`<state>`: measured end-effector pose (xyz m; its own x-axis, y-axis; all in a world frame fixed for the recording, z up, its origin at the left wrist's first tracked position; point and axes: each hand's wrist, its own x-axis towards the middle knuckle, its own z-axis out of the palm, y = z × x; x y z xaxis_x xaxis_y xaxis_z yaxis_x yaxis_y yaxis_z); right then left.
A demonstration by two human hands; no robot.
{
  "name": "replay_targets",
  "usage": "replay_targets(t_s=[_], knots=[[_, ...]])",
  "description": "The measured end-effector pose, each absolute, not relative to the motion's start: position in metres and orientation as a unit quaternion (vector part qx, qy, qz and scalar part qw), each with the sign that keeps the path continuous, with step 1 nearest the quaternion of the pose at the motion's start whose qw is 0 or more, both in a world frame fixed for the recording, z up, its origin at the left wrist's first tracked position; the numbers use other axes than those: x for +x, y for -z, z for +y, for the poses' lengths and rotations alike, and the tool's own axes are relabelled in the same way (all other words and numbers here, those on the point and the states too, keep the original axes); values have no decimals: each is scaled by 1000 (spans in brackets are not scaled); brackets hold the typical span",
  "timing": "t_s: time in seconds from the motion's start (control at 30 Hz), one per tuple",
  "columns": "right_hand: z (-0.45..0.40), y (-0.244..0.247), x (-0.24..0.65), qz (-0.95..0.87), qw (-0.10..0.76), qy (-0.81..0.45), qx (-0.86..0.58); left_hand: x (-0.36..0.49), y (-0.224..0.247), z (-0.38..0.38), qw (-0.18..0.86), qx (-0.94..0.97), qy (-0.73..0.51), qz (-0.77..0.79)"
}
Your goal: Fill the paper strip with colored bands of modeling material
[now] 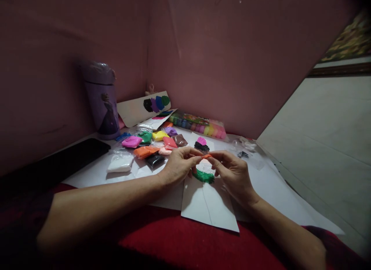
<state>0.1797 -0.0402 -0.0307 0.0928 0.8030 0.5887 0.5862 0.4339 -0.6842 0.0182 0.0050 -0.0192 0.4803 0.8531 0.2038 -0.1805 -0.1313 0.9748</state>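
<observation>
Between the fingertips of both hands is a small strip of orange modelling clay (206, 156). My left hand (181, 163) pinches its left end, and my right hand (232, 173) pinches the other. Just below them lies a white card (203, 208) with a pencil line down it. Textured patches of clay are on the card: pink clay (201, 140) at the top, black clay (201, 146) under it, then white clay (205, 166) and green clay (204, 177). My fingers hide part of the card between the black and the white.
Several clay packets (145, 151) in different colours lie left of the card. A purple bottle (101, 103) stands behind a dark phone-like slab (87, 148). At the back are a strip with colour patches (130, 111) and a long pack of coloured clay (199, 125). Crumpled plastic (246, 144) lies right.
</observation>
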Motion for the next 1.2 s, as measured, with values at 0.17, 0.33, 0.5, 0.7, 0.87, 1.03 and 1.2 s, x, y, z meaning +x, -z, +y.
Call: replay_targets(t_s=[0.17,0.33,0.5,0.7,0.87,1.03,1.2], knots=[[-43,29,177,-706,502,-140,-480,19,21,5,633,619,-398,239],[-45,29,176,-731,488,-120,-462,18,21,5,619,629,-394,257],[-47,28,176,-747,463,-69,-473,18,20,5,623,635,-378,256],[-47,27,176,-761,461,-59,-454,17,21,6,640,627,-371,243],[-46,27,177,-767,459,-37,-447,18,22,8,629,644,-360,245],[-45,31,179,-754,459,-68,-464,18,20,7,628,640,-367,247],[-45,31,179,-760,457,-75,-456,18,21,6,625,638,-381,240]])
